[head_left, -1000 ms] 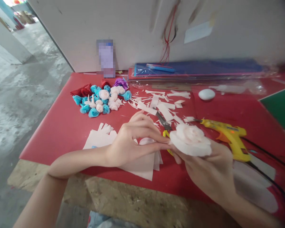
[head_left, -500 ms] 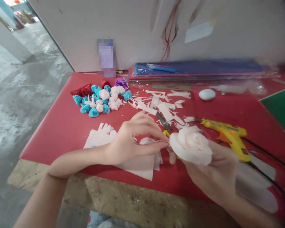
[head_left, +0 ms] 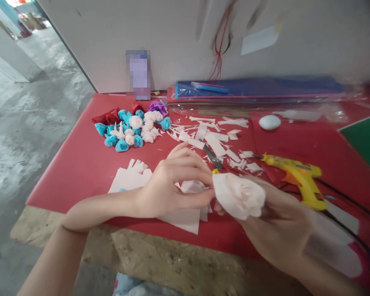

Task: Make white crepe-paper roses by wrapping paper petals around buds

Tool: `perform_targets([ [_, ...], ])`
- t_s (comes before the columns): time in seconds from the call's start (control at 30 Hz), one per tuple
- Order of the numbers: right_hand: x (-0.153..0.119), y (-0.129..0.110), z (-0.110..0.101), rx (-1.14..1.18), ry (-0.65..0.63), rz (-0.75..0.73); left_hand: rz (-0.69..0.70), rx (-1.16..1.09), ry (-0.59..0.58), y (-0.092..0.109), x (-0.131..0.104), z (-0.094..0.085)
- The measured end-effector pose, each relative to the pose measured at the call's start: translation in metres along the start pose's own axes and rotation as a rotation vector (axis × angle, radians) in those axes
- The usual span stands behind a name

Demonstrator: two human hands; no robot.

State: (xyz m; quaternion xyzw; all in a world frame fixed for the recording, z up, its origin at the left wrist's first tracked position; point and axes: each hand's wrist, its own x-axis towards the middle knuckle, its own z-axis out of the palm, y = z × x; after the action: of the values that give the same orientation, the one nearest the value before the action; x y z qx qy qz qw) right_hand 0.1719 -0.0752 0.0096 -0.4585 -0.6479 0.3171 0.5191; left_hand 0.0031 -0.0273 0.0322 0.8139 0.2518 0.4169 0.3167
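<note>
A white paper flower (head_left: 242,196) with layered petals is held above the table's front part by my right hand (head_left: 277,226), whose fingers are largely hidden behind it. My left hand (head_left: 175,185) is closed in a pinch at the flower's left side, thumb and forefinger at its base. Below my left hand lie white paper sheets (head_left: 181,220) and cut petal pieces. Scissors (head_left: 214,158) with yellow handles rest beyond the flower, partly covered by it. A yellow glue gun (head_left: 296,174) lies to the right of my right hand.
Finished blue, white, red and purple paper flowers (head_left: 132,127) cluster at the back left. White paper scraps (head_left: 214,144) spread across the middle. A white egg-shaped object (head_left: 269,122) sits at the back right. Plastic-wrapped blue sheets (head_left: 259,87) lie along the wall, with a phone-like blurred object (head_left: 139,76) nearby.
The flower has tilted and shifted slightly left in my right hand, its face turning toward the right. My left hand stays pinched at its edge.
</note>
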Motion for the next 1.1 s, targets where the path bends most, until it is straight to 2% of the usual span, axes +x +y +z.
perform_targets([
  [0.1,0.001,0.001,0.002,0.023,0.033,0.077,-0.029,-0.013,0.002,-0.001,0.0,0.001],
  [0.37,0.002,0.004,0.003,0.042,0.08,0.13,-0.062,-0.06,0.035,-0.001,-0.001,0.005],
  [0.77,0.007,-0.001,0.003,0.04,0.085,0.056,-0.06,-0.13,0.043,-0.002,-0.006,0.011],
  [1.0,0.002,0.006,0.002,0.096,0.126,0.132,-0.1,-0.23,0.039,-0.002,-0.006,0.013],
  [1.1,0.001,0.004,0.003,0.072,0.138,0.132,-0.167,-0.259,0.038,0.0,-0.006,0.013],
])
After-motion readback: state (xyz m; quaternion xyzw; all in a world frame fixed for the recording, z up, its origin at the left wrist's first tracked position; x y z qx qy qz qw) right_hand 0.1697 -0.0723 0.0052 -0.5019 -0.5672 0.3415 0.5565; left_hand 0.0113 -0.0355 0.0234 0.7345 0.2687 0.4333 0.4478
